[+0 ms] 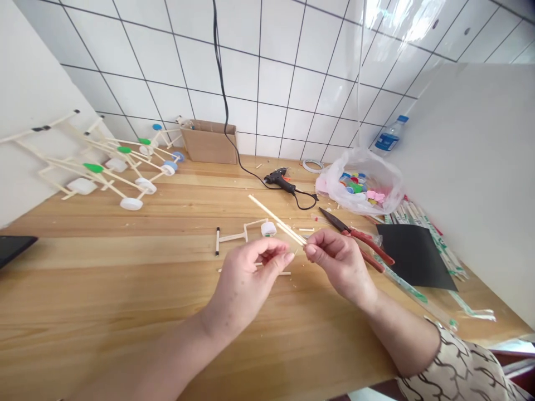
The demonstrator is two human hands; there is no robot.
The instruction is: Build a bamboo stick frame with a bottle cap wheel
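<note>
Thin pale wooden sticks [278, 221] are pinched at their near ends by my right hand [340, 264], and they point up and to the left. Just left of it, my left hand [251, 281] has thumb and index finger pressed together, with a tiny sliver showing at the tips. Behind my hands lies a small stick frame [232, 237] with a black-tipped crosspiece, beside a white bottle cap [268, 228]. Short stick pieces lie partly hidden under my left hand. Red-handled scissors [355, 236] rest right beside my right hand.
Several stick-and-cap models [125, 167] stand at the left, near a cardboard box [211, 142]. A black glue gun [281, 179], tape roll [312, 165], bag of caps [359, 184], blue-capped bottle [390, 136], black sheet [416, 256] and wrapped sticks [445, 245] are behind or right.
</note>
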